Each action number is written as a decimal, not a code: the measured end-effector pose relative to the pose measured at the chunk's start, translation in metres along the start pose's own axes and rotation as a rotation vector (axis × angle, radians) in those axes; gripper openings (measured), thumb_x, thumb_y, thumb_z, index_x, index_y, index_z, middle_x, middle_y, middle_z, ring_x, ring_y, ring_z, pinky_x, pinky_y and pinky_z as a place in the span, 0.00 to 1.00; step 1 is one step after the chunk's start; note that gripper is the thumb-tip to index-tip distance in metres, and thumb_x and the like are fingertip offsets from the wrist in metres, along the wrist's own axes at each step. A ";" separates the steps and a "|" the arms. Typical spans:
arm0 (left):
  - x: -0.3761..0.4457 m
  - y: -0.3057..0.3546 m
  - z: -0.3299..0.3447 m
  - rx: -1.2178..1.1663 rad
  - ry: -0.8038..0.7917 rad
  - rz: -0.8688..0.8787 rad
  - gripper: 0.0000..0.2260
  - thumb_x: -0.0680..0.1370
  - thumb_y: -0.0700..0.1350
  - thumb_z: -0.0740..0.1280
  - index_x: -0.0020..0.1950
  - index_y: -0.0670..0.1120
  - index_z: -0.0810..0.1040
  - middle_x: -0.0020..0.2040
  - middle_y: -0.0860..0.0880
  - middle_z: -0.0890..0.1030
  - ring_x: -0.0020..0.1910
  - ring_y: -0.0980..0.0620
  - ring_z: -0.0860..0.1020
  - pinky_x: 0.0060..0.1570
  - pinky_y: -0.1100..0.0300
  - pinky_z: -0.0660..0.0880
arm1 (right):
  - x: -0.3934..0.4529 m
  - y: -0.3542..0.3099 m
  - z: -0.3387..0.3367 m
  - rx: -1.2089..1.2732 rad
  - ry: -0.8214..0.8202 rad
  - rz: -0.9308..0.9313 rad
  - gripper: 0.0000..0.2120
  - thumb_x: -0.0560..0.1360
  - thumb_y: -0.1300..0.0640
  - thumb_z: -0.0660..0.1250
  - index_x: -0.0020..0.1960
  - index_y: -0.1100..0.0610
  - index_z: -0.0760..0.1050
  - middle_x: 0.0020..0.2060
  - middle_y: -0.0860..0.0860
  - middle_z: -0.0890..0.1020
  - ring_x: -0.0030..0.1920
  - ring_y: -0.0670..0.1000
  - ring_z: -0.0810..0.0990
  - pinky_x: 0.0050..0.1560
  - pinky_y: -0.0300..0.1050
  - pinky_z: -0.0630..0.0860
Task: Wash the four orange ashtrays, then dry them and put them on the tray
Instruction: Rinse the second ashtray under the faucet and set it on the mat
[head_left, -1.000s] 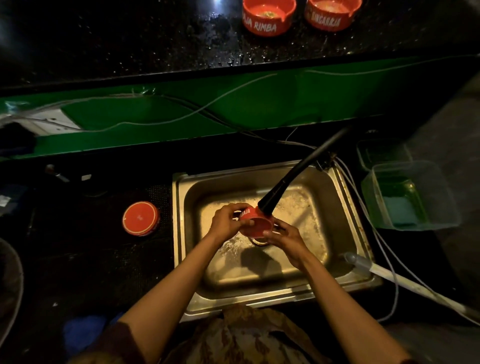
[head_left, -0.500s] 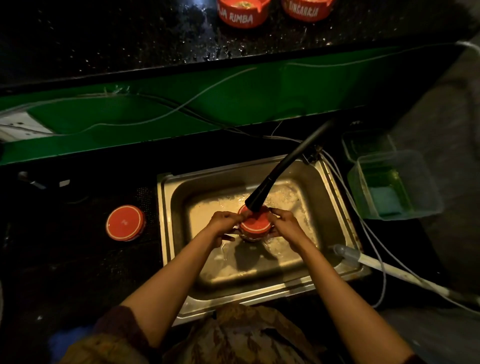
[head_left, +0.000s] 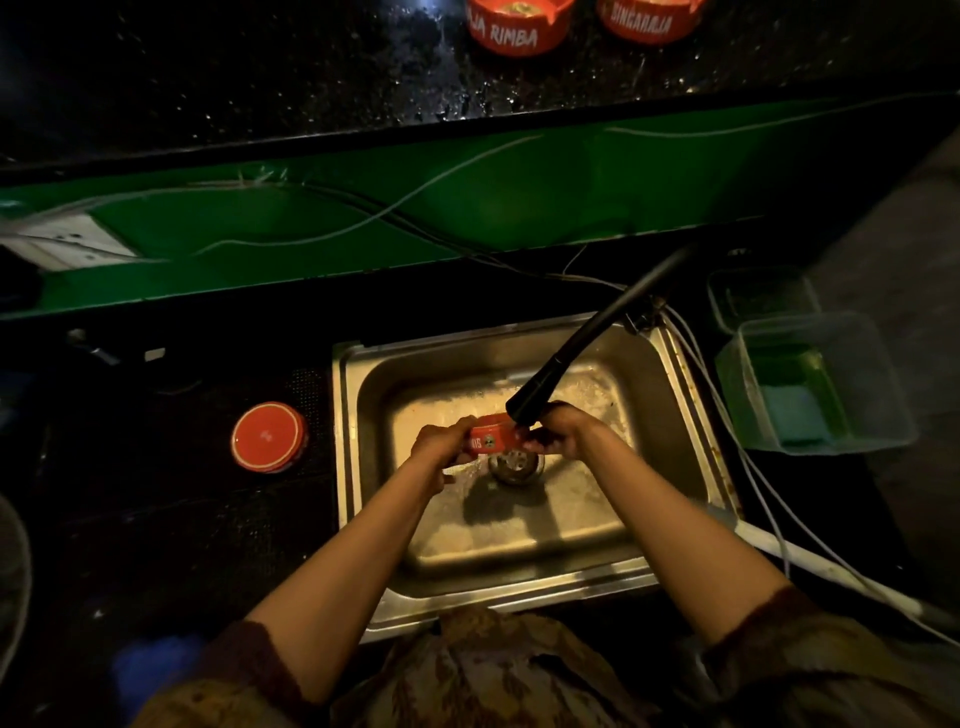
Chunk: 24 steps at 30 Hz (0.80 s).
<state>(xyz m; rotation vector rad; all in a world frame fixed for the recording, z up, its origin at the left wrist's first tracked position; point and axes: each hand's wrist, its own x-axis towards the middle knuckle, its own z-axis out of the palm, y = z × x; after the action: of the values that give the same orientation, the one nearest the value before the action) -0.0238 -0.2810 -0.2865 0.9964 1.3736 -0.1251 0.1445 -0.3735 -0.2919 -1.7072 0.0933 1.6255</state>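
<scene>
On far ashtrays (head_left: 511, 28): "RIMBA", "SINGARAJA".

Orange ashtrays (head_left: 492, 439) with white lettering; green backsplash (head_left: 571, 197).

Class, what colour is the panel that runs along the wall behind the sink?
Bright green, with thin pale cables draped across it; the head view shows it.

We see a dim bar's wash-up nook: steel sink (head_left: 675, 415) centre frame, branded ashtrays (head_left: 511, 31) along the top.
</scene>
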 end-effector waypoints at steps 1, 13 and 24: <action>0.001 -0.001 -0.005 0.082 0.054 0.039 0.19 0.73 0.59 0.69 0.48 0.43 0.80 0.37 0.45 0.84 0.43 0.49 0.83 0.46 0.53 0.73 | 0.004 0.005 0.003 0.046 -0.026 0.027 0.05 0.81 0.61 0.59 0.51 0.59 0.74 0.41 0.56 0.79 0.36 0.51 0.80 0.27 0.40 0.80; -0.001 0.018 -0.002 0.772 -0.029 0.545 0.36 0.62 0.61 0.78 0.67 0.51 0.74 0.59 0.48 0.79 0.56 0.50 0.77 0.55 0.52 0.76 | -0.004 0.039 -0.008 0.295 -0.120 -0.074 0.11 0.80 0.61 0.58 0.59 0.61 0.75 0.43 0.56 0.84 0.40 0.51 0.81 0.39 0.44 0.78; -0.013 0.001 0.013 0.819 -0.221 0.833 0.46 0.56 0.57 0.81 0.71 0.54 0.64 0.65 0.52 0.73 0.63 0.50 0.72 0.63 0.49 0.69 | -0.027 0.034 -0.006 -0.267 0.016 -0.403 0.10 0.83 0.58 0.55 0.61 0.54 0.73 0.48 0.50 0.82 0.42 0.41 0.81 0.34 0.30 0.73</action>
<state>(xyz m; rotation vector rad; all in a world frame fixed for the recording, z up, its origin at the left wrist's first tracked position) -0.0169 -0.2946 -0.2765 2.0946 0.5905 -0.1651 0.1267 -0.4124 -0.2844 -1.7952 -0.4518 1.3650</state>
